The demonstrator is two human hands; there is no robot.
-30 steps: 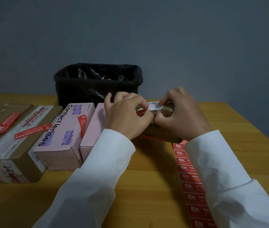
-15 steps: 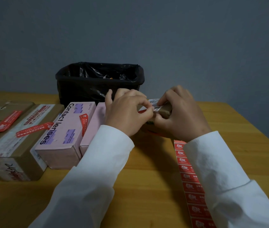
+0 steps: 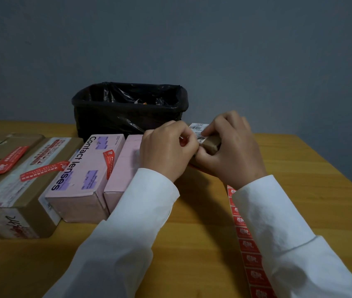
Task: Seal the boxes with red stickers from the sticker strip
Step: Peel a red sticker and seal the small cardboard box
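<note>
Behind the sticker strip (image 3: 248, 252) on the counter (image 3: 312, 190), I saw both hands curled on the small brown box (image 3: 210, 144): left hand (image 3: 167, 147) pinching a red sticker (image 3: 183, 142) against it, right hand (image 3: 233, 147) gripping it.

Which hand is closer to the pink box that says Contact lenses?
The left hand. It sits just right of the Contact lenses box; the right hand is farther right, gripping the small brown box.
</note>
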